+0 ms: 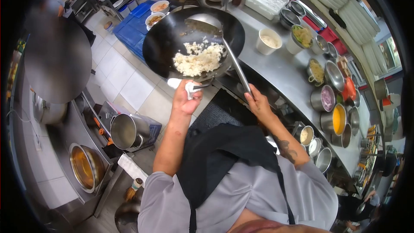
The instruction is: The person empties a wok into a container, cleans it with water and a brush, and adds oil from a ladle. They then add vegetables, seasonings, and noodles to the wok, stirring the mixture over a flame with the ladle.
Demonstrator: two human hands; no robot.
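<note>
A large black wok (pixel 156 45) is tilted in front of me, with a heap of fried rice (pixel 199 60) in it. My left hand (pixel 187 97) grips the wok's near handle through a folded white cloth (pixel 189 89). The fingers of my right hand (pixel 260 103) are wrapped round the long shaft of a metal ladle (pixel 237 65). The ladle's bowl lies over the far side of the wok, beyond the rice. Right of the wok, a white tub (pixel 269 42) stands on the steel counter (pixel 254 54).
Several metal bowls and pots line the counter, one with orange liquid (pixel 339 119). Two food bowls (pixel 160 7) stand beyond the wok near a blue lid (pixel 129 34). A stockpot (pixel 125 131) is at lower left. Another person (pixel 56 6) is at far left.
</note>
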